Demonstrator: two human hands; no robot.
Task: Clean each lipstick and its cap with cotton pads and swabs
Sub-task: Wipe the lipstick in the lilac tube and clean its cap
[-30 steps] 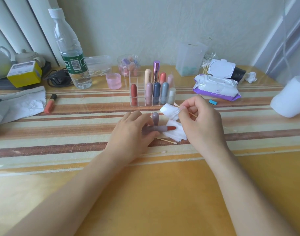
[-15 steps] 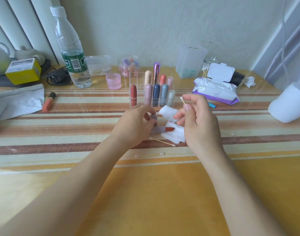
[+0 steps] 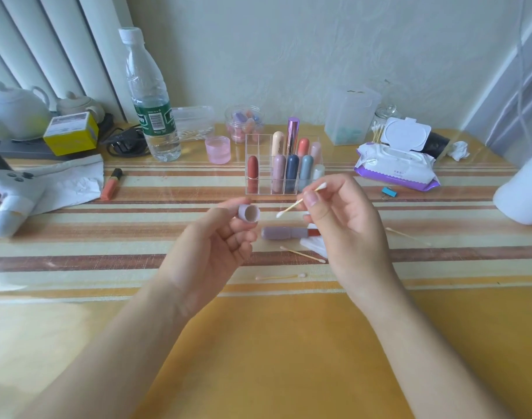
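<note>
Cap: the left hand (image 3: 216,240) is pinching the small lilac cap (image 3: 249,212) between thumb and fingertips, just left of frame centre, with the open mouth facing the camera.
Cap handling: it is looking like light, stiff, smooth plastic, so probably slippery. The outer wall near the closed end is the place to hold, leaving the mouth free.
Swab: the right hand (image 3: 343,219) is pinching a thin swab (image 3: 301,201) at mid-shaft, right of the cap. Its lower cotton tip is pointing toward the cap's mouth but is staying apart from it.
Swab handling: it is weighing almost nothing and the stick is likely bending under pressure, so a grip closer to the working tip is giving more control.
Lipstick: the lilac lipstick (image 3: 288,233) is lying on its side on the worktop (image 3: 273,343) at frame centre, just below the cap, red bullet pointing right.
Lipstick handling: the bullet is soft and smearing easily, so the barrel is where to grip.
Cotton pads: the white cotton pads (image 3: 314,247) are lying partly hidden behind the right hand. The bullet is possibly resting on them.
Rack: the clear organiser (image 3: 284,167) at upper centre is holding the other lipsticks upright.
</note>
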